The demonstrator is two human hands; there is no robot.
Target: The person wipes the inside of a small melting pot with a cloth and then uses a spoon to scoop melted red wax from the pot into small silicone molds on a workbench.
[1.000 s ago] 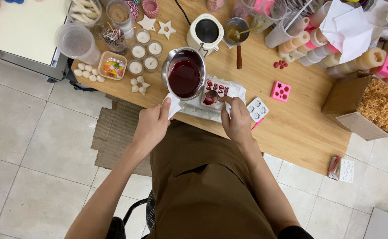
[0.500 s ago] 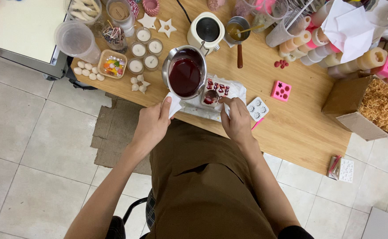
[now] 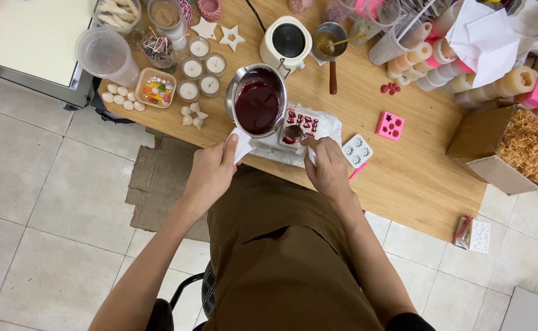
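Left hand (image 3: pixel 211 171) pinching white paper (image 3: pixel 242 146) beside steel pot of red liquid (image 3: pixel 257 105), right hand (image 3: pixel 328 167) gripping small spoon (image 3: pixel 293 133) over white mould (image 3: pixel 304 125) on wooden table (image 3: pixel 416 178).

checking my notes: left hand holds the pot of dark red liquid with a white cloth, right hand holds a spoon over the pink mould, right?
Not quite. In the head view the right hand holds the spoon over a white mould; the pink mould lies untouched farther right. The left hand does hold the pot of dark red liquid with a white cloth.
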